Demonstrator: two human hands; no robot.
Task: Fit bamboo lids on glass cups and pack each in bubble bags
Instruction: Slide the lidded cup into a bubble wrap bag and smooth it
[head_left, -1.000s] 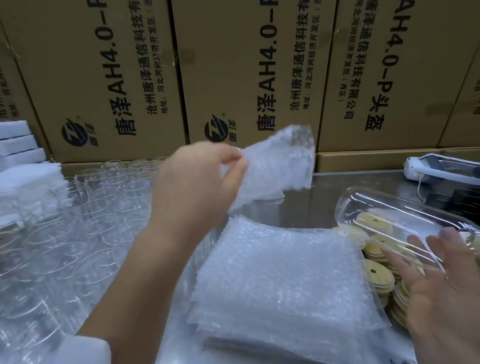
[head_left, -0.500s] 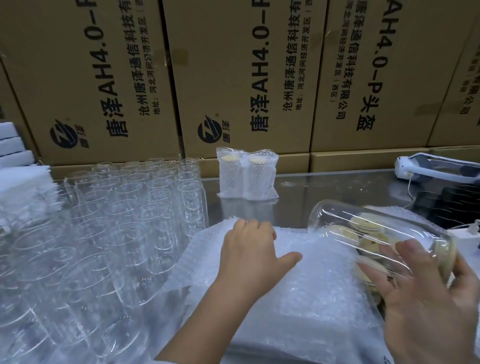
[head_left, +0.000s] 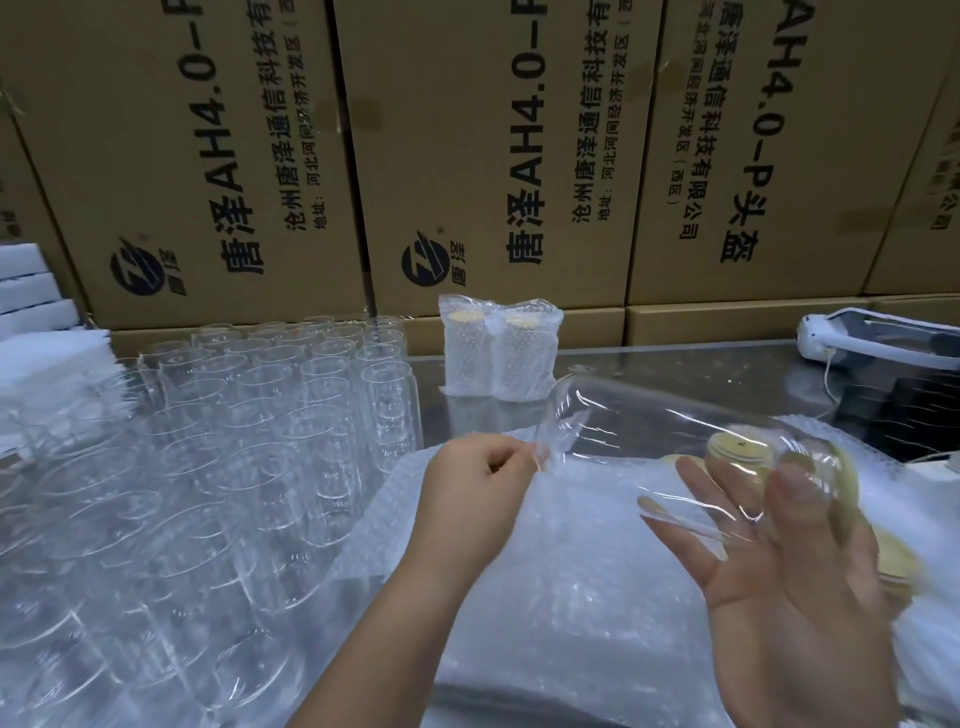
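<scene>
Over the table (head_left: 649, 374), left hand (head_left: 478, 488), previously flat on the bubble bags (head_left: 597, 597), has fingers (head_left: 514, 462) curled, grasp indeterminate; right hand (head_left: 789, 587), 3 o'clock, grips the glass cup (head_left: 649, 426) for bagging.

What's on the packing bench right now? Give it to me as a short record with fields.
Right hand: holds a glass cup on its side, blurred yellowish lid at its mouth
Left hand: fingers curled above the bubble bags, beside the cup's base; what it pinches is unclear
Packed cups: two, upright at the back by the boxes
Empty cups: many, upright on the left
Loose lids: pile on the right, behind the held cup
</scene>
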